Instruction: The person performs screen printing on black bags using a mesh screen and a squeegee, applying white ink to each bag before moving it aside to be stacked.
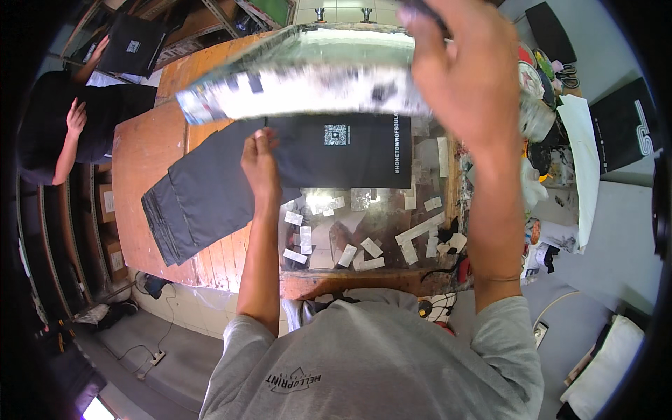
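We see the black sheet [308, 157] lying flat on the glass board [318, 259], its white square code facing up and its left part running onto the black stack [168, 227]. If it slides or creases, we expect a crooked or smudged mark, most likely from a tug by the left hand [262, 164]. Its fingertips look drawn close over the sheet, but we cannot tell whether they pinch it or only rest there. Just beyond, the blurred screen frame [329, 91] overhangs the sheet's far edge; should it drop, we think it could catch those fingers or smear any wet ink. The cause would be a slip of the right hand [458, 80], whose fingers curl around a dark handle-like piece [424, 8] beside the frame; what that is, we cannot tell. Nearer us, white tape pieces [347, 255] dot the glass, and a lifted one could snag cloth. Jars [535, 119] crowd the right side, where a swinging elbow might tip them.
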The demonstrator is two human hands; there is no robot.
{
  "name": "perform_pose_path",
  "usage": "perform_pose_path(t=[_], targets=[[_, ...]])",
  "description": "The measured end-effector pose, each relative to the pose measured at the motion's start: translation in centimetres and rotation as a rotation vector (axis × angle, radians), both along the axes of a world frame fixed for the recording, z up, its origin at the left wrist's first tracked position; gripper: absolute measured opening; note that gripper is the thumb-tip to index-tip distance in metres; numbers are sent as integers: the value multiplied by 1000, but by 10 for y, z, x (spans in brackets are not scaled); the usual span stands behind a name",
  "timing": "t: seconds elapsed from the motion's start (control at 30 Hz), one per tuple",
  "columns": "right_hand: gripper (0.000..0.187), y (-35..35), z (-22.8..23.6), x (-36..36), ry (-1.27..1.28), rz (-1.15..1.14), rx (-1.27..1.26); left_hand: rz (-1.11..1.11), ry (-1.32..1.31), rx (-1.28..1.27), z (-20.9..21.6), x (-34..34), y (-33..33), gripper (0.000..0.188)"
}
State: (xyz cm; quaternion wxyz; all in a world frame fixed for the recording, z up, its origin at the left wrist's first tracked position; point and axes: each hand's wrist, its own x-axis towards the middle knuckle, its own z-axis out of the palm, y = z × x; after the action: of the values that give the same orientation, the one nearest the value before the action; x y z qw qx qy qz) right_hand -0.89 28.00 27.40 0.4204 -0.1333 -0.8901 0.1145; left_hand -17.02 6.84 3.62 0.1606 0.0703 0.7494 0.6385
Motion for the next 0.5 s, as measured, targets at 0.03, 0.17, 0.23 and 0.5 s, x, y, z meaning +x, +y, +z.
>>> perform_pose_path(t=[0.03,0.17,0.23,0.5], targets=[[31,4,18,-10,-36,39,-155,28,180,-375,-40,-18,-8,40],[25,21,65,-13,-124,171,-316,54,458,-1045,-74,-9,2,31],[25,31,74,-18,-181,201,-304,-27,441,-1069,-81,-18,-1,28],[30,60,89,-54,-266,-75,-225,-118,339,-599,-59,-64,-20,24]])
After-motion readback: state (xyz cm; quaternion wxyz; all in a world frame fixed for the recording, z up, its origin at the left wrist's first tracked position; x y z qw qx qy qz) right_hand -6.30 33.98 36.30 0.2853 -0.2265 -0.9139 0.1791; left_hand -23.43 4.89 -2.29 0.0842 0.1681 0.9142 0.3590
